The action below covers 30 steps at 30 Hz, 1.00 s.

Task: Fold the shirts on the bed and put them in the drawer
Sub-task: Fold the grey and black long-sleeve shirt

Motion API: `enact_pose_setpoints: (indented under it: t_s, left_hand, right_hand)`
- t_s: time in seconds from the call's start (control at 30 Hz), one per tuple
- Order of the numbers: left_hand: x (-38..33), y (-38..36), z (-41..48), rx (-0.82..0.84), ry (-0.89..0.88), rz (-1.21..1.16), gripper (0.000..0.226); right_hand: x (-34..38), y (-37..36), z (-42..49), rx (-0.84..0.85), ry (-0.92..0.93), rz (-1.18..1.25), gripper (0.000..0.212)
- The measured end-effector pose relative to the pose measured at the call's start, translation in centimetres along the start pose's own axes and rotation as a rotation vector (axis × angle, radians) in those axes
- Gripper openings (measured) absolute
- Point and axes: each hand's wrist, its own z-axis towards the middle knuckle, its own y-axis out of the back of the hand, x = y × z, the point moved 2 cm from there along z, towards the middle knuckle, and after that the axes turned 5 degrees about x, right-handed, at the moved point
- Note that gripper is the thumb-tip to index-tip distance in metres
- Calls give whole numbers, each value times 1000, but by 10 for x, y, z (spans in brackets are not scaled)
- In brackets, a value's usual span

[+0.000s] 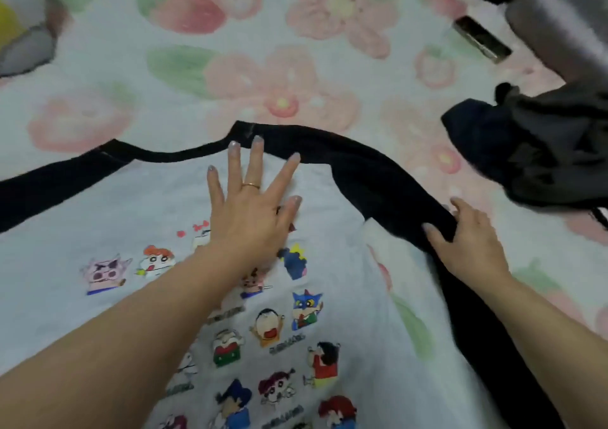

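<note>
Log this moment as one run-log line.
step: folding | left hand flat on white cartoon-print shirt | right hand grips its black sleeve | dark clothes pile at right

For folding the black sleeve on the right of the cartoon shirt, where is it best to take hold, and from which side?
Grip the black sleeve at its outer edge, coming from the right, where the right hand pinches it: that edge lies free, while the left hand pins the shirt.

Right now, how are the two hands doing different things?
The left hand lies flat, fingers spread, on the white front of the shirt; the right hand grips its black sleeve. The left hand wears a ring; the right shows none. Both touch the same shirt.
</note>
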Motion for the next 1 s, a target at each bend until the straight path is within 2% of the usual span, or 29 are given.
enact_pose_setpoints:
  t_s: [0.1,0.23,0.33,0.37,0.4,0.47,0.57,0.67,0.73,0.8,0.9,0.93,1.0]
  left_hand:
    - [-41,-12,44,51,-37,-13,52]
    - [-75,-21,101,39,-111,25,45]
    - [-84,-23,126,92,-168,135,42]
    - [-84,-23,130,108,-192,188,41]
    - [-85,-22,134,109,-213,220,40]
    - [-86,-16,142,46,-237,168,33]
    - [-93,-3,155,-147,-187,7,23]
    - [-93,-5,156,-173,-85,-8,23]
    - [-86,-13,143,-176,-10,-60,27]
    - [-80,-20,114,-210,1,-132,39]
    - [-69,-31,42,-255,-48,-178,45]
    - [-67,-35,15,-252,-43,-197,45]
    - [-66,-43,-33,-234,-16,-212,43]
  right_hand:
    - [-48,0,-5,89,-56,19,60]
    - [-81,-2,-21,196,-126,197,27]
    - [-95,0,-23,264,-64,246,31]
    - [-96,8,-21,253,-58,286,25]
    - [-97,17,-16,215,-52,313,18]
    - [-99,44,4,21,1,233,10]
    - [-96,85,42,-312,48,-36,21]
    - [-81,99,74,-419,30,-232,26]
    - [-66,91,73,-426,40,-157,30]
    - [-50,65,44,-351,93,55,28]
    - [-19,4,-42,25,157,306,26]
    - [-11,-13,-71,133,149,338,30]
    - [-3,-41,-109,192,142,310,33]
